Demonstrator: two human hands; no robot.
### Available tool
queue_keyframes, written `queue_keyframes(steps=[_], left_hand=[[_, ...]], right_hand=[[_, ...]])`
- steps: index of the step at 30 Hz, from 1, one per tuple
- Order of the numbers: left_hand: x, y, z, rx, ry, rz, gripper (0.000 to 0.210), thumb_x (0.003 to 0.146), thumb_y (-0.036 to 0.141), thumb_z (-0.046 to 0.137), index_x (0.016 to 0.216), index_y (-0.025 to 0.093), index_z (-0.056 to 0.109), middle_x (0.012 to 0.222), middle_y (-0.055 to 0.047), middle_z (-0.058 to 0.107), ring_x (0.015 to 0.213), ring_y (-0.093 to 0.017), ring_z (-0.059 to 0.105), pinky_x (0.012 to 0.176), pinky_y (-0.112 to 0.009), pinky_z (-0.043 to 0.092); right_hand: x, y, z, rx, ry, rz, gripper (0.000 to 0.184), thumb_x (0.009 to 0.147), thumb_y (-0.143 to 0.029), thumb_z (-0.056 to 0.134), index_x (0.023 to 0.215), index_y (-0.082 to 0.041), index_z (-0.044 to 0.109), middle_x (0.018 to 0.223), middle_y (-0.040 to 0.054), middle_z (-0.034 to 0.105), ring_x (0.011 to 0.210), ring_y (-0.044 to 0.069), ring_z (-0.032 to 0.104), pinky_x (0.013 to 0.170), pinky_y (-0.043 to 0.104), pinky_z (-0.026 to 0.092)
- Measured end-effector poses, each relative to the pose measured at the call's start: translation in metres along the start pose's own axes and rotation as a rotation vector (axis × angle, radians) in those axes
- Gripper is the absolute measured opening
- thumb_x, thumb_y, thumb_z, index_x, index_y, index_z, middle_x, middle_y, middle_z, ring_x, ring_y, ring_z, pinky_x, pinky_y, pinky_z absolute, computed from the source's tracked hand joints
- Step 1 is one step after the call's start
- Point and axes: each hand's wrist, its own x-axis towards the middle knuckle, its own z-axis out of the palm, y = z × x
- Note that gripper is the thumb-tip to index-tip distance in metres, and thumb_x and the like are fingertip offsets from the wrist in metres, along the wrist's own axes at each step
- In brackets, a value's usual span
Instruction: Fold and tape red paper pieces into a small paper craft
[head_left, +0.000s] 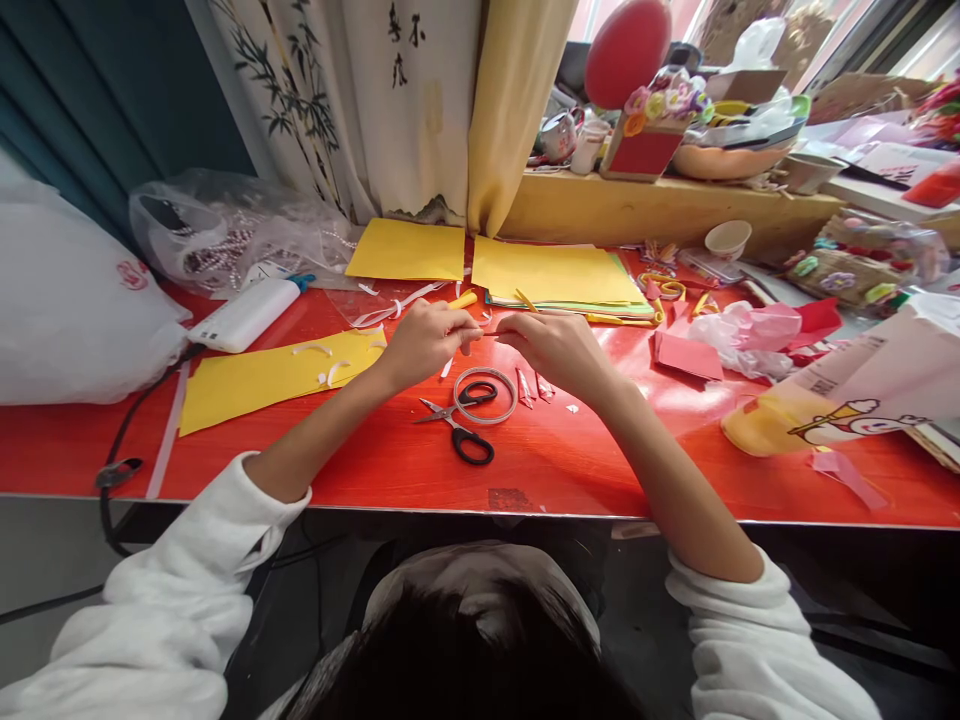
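My left hand [424, 342] and my right hand [559, 350] are raised over the table, fingers closed and tips facing each other. A thin dark stick [491, 333] spans the small gap between them, pinched at both ends. Beyond my left fingers shows a yellow paper roll [463, 300]; whether they grip it is hidden. A narrow yellow piece [526, 300] sticks up behind my right knuckles. Below the hands lie black-handled scissors [472, 446], partly open, with a roll of clear tape [512, 400] resting over one handle. Small pink rolled pieces [525, 388] lie beside the tape.
Yellow paper sheets [559, 272] are stacked at the back, and a yellow strip [262, 385] with white scraps lies left. A drink cup [772, 420] is tipped on the right near red paper [686, 357]. A white plastic bag [67, 300] bulges over the left side.
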Motion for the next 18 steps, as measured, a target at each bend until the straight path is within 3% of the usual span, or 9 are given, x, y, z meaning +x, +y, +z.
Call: queue_keyframes(steps=[7, 12, 18], left_hand=[[-0.001, -0.017, 0.0, 0.207, 0.122, 0.143, 0.02, 0.087, 0.023, 0.049, 0.083, 0.021, 0.068, 0.07, 0.001, 0.066, 0.08, -0.016, 0.059, 0.081, -0.036, 0.035], [-0.003, -0.014, -0.001, 0.235, 0.171, 0.229, 0.023, 0.09, 0.029, 0.046, 0.086, 0.023, 0.068, 0.076, 0.0, 0.067, 0.082, -0.017, 0.059, 0.081, -0.038, 0.036], [-0.006, -0.012, -0.002, 0.257, 0.183, 0.245, 0.024, 0.091, 0.033, 0.043, 0.093, 0.023, 0.065, 0.081, -0.001, 0.066, 0.088, -0.019, 0.058, 0.086, -0.04, 0.037]], right_hand=[[0.002, 0.005, -0.003, 0.513, -0.117, 0.237, 0.025, 0.087, -0.024, 0.052, 0.105, -0.018, 0.068, 0.088, 0.0034, 0.073, 0.08, 0.016, 0.068, 0.072, 0.028, 0.048], [0.002, 0.003, -0.004, 0.882, -0.078, 0.315, 0.022, 0.083, -0.029, 0.057, 0.093, -0.014, 0.07, 0.078, 0.0044, 0.071, 0.072, 0.014, 0.067, 0.074, 0.029, 0.051], [0.002, 0.001, -0.005, 1.192, -0.058, 0.377, 0.026, 0.078, -0.036, 0.064, 0.093, -0.015, 0.069, 0.082, 0.0042, 0.069, 0.074, 0.014, 0.067, 0.077, 0.032, 0.054]])
